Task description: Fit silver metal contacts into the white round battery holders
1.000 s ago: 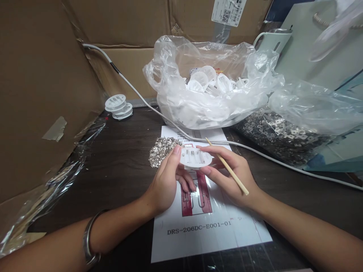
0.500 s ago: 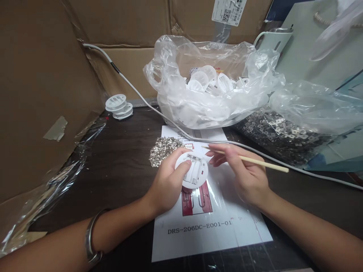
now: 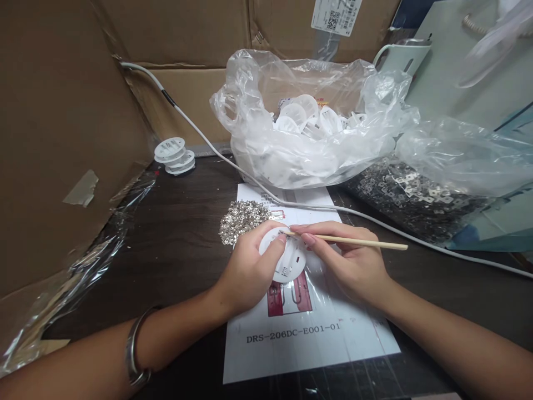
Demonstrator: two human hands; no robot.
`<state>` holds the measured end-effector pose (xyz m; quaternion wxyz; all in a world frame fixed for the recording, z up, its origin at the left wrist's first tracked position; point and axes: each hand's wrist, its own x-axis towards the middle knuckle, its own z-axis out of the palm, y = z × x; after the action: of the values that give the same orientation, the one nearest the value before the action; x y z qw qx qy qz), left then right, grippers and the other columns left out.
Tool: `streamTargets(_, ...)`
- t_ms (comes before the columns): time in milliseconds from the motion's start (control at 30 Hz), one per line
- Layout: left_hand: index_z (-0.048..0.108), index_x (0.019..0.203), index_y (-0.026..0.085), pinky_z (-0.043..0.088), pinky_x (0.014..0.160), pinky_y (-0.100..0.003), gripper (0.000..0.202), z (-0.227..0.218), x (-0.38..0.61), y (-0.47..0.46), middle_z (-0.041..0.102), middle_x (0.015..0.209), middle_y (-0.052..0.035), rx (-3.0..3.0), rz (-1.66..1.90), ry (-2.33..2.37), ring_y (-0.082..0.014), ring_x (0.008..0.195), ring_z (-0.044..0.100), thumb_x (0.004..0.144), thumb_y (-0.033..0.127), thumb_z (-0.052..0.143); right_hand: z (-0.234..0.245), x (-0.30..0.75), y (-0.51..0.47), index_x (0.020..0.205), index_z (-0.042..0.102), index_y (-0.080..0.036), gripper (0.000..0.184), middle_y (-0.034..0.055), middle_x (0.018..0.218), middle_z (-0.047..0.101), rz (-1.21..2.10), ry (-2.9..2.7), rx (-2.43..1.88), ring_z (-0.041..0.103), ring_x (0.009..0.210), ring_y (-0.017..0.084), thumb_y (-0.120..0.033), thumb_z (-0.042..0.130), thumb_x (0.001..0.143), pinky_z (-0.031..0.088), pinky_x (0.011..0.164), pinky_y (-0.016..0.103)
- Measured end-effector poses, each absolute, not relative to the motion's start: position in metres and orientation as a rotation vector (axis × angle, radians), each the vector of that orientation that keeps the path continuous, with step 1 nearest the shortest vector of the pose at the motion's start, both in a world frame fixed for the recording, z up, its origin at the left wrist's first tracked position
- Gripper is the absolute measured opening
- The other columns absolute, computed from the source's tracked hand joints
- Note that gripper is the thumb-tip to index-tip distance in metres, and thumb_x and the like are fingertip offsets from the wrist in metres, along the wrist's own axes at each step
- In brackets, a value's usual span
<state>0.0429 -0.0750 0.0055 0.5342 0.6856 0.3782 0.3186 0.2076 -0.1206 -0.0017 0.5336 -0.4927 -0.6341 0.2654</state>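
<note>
My left hand is closed round a white round plastic disc, held just above a printed sheet. My right hand pinches a thin wooden stick that lies almost level, its left tip touching the upper edge of the disc beside my left thumb. A small heap of shiny metal clips lies on the table just behind my left hand. A metal bangle sits on my left wrist.
A clear bag of white plastic discs stands behind the sheet; a bag of metal pieces lies at the right. A white cable crosses the dark table. Three stacked discs sit at the back left by cardboard walls.
The disc went from both hands into my left hand alone and tilted to face me. My right hand swung the stick to level and brought its tip onto the disc.
</note>
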Motion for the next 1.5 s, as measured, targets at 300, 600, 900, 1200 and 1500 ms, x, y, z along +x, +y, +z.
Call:
streamTargets(300,0.066,0.099,0.019,0.045,0.062,-0.022,0.021,0.0046,0.0428,-0.075,0.064,0.073,0.0022,1.615,0.748,0.938,-0.0124,0.069,0.057,0.091,0.023,0.048,-0.0006,0.208,-0.1203,0.093,0.072,-0.017,0.014,0.0023,0.093,0.073,0.467,-1.652,-1.169,0.07,0.085,0.014,-0.014,0.061,0.085,0.058,0.079,0.023)
streamTargets(600,0.067,0.096,0.016,0.044,0.061,-0.022,0.02,0.0044,0.0434,-0.0739,0.065,0.076,0.0005,1.581,0.752,0.954,-0.0123,0.067,0.056,0.089,0.024,0.05,-0.0046,0.2101,-0.1197,0.1,0.066,-0.015,0.016,0.0035,0.097,0.073,0.286,-1.87,-1.099,0.07,0.081,0.011,-0.012,0.054,0.09,0.057,0.072,0.02)
streamTargets(900,0.066,0.096,0.017,0.045,0.061,-0.025,0.021,0.0052,0.0442,-0.0754,0.064,0.073,-0.0009,1.613,0.738,0.945,-0.0152,0.069,0.058,0.09,0.024,0.047,-0.0047,0.2099,-0.1205,0.098,0.069,-0.02,0.017,0.0027,0.096,0.073,0.457,-1.73,-1.183,0.07,0.087,0.016,-0.018,0.056,0.089,0.059,0.078,0.028)
streamTargets(1200,0.067,0.096,0.017,0.045,0.065,-0.025,0.019,0.0047,0.0424,-0.0757,0.066,0.078,0.0001,1.607,0.762,0.942,-0.0136,0.072,0.058,0.09,0.023,0.05,-0.0028,0.2089,-0.1203,0.097,0.071,-0.019,0.016,0.0021,0.094,0.073,0.534,-1.69,-1.209,0.069,0.087,0.014,-0.019,0.057,0.088,0.057,0.078,0.026)
streamTargets(1500,0.067,0.095,0.017,0.046,0.064,-0.025,0.019,0.0067,0.0437,-0.0748,0.066,0.077,-0.0004,1.636,0.75,0.953,-0.0146,0.072,0.059,0.089,0.024,0.05,-0.0056,0.2083,-0.1197,0.095,0.071,-0.021,0.014,0.002,0.094,0.073,0.588,-1.618,-1.246,0.069,0.086,0.015,-0.021,0.059,0.087,0.058,0.076,0.029)
